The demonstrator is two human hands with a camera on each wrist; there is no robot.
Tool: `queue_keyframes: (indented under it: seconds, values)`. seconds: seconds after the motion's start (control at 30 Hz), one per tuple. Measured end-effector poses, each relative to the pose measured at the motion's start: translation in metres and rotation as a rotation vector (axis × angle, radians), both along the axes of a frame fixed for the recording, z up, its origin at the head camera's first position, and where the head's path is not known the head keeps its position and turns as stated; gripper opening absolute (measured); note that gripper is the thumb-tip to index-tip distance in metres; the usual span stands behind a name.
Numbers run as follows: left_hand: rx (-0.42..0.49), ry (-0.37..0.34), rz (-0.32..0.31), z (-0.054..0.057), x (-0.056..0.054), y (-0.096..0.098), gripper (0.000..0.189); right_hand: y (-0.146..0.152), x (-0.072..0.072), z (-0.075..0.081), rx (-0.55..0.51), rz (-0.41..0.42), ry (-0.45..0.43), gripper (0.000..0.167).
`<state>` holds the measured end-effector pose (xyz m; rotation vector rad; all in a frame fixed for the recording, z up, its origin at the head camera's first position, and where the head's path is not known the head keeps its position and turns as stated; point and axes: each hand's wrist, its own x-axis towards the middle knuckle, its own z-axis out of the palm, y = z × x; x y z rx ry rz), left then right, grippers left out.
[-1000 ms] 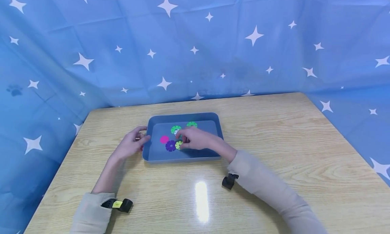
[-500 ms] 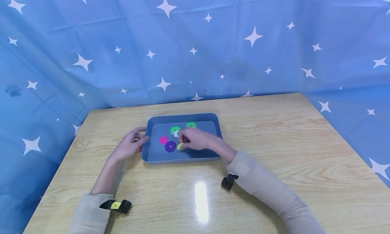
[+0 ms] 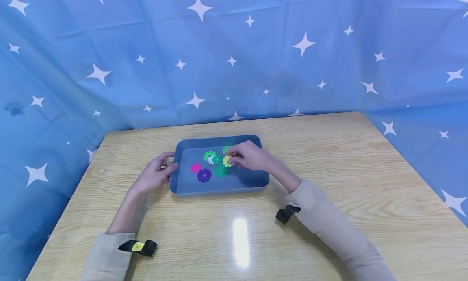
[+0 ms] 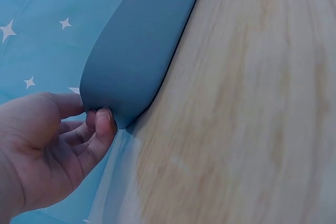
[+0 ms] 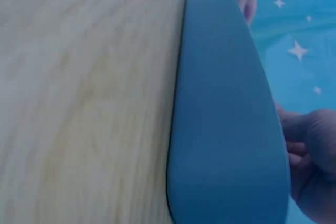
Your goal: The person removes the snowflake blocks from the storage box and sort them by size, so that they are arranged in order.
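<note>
A shallow blue-grey plastic tray (image 3: 219,192) rests on the table with several flat, notched snowflake discs inside. My left hand (image 3: 155,173) grips its left wall, thumb over the rim and fingers curled against the outside, as the left wrist view shows at the tray corner (image 4: 121,77). Over the right half of the tray, my right hand (image 3: 252,155) pinches a yellow snowflake disc (image 3: 225,163). Left of it lie a purple disc (image 3: 200,176), a pink one (image 3: 196,168), a white one (image 3: 210,161) and several green discs (image 3: 221,172). The tray wall (image 5: 226,103) hides the discs in the right wrist view.
The wooden table (image 3: 347,163) extends on all sides of the tray. Behind it hangs a blue curtain (image 3: 256,61) with white stars. Each wrist wears a black camera (image 3: 149,248) on a strap.
My right hand has taken hold of the yellow disc and moved it right and slightly back, uncovering green discs beneath. The left hand keeps its grip on the tray.
</note>
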<state>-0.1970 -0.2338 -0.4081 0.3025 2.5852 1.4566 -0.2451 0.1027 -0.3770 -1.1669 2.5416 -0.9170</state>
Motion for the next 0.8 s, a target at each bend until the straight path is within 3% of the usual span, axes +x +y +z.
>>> queue_keyframes:
  seconds: [0.13, 0.47, 0.8]
  values:
    - [-0.001, -0.002, 0.010, 0.001, 0.000, 0.001, 0.054, 0.018, -0.004, 0.004, -0.043, -0.093, -0.010, 0.021]
    - [0.002, -0.020, 0.028, 0.002, 0.001, 0.004, 0.056, 0.071, -0.013, 0.007, -0.153, -0.348, -0.086, 0.013]
    - [0.010, -0.029, 0.035, 0.000, -0.003, 0.004, 0.054, 0.109, -0.024, -0.006, -0.073, -0.473, -0.140, 0.010]
